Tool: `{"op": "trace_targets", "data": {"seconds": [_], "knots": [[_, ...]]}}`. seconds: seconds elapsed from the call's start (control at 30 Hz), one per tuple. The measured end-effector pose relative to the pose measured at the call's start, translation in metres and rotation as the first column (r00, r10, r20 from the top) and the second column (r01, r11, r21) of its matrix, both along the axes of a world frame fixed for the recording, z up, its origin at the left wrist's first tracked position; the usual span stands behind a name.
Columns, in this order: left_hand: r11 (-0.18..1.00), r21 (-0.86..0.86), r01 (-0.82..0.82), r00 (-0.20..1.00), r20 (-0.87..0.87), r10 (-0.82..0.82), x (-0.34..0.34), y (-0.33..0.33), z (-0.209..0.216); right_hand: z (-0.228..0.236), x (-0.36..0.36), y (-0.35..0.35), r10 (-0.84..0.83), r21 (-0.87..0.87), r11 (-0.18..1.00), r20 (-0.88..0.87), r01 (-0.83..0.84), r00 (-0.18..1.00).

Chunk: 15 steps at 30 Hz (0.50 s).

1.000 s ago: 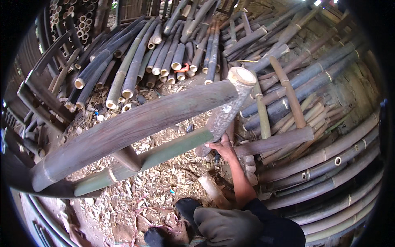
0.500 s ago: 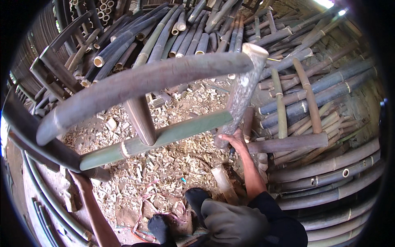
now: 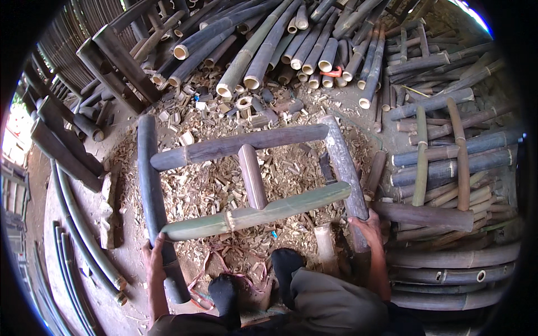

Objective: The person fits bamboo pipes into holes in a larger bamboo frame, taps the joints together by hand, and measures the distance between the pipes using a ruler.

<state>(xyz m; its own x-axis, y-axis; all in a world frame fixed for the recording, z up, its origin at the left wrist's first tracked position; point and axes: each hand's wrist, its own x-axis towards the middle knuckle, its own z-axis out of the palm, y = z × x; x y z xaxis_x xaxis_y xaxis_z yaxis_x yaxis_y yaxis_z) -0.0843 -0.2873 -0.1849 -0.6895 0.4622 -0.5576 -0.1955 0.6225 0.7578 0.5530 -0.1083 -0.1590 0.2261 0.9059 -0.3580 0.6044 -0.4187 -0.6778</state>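
Note:
A bamboo frame (image 3: 253, 141) spans the space in front of me, made of two side posts, two crossbars and a short middle strut. The lower crossbar (image 3: 263, 214) is green; the upper one is dark brown. My left hand (image 3: 154, 262) grips the dark left post (image 3: 150, 179) just below the green bar, thumb up along it. On the mottled right post (image 3: 343, 159), my right hand (image 3: 369, 231) is closed near its lower end. Parts of the fingers on both hands are hidden behind the posts. Beneath the frame, wood chips (image 3: 218, 187) cover the ground.
Bamboo poles (image 3: 269, 56) are piled at the back. Stacked bamboo (image 3: 448, 260) and a ladder-like piece (image 3: 440, 159) lie at right. Long curved poles (image 3: 84, 224) rest on the left floor. A short bamboo stump (image 3: 325, 246) stands near my feet (image 3: 224, 294).
The bamboo frame has come down from a raised, tilted position and now lies flatter and lower before me. Both hands still hold its side posts; my view has shifted.

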Motion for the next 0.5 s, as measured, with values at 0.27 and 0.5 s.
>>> {"op": "trace_targets", "data": {"seconds": [0.27, 0.5], "knots": [[0.987, 0.149, 0.065, 0.985, 0.152, -0.088, 0.025, 0.026, -0.002, 0.008, -0.016, 0.121, 0.213, 0.016, 0.975, 0.185, -0.22, 0.959], [0.951, 0.305, 0.051, 0.97, 0.212, -0.12, 0.051, 0.084, -0.024, 0.013, -0.005, 0.195, 0.077, 0.324, 0.932, 0.259, -0.162, 0.963]]}}
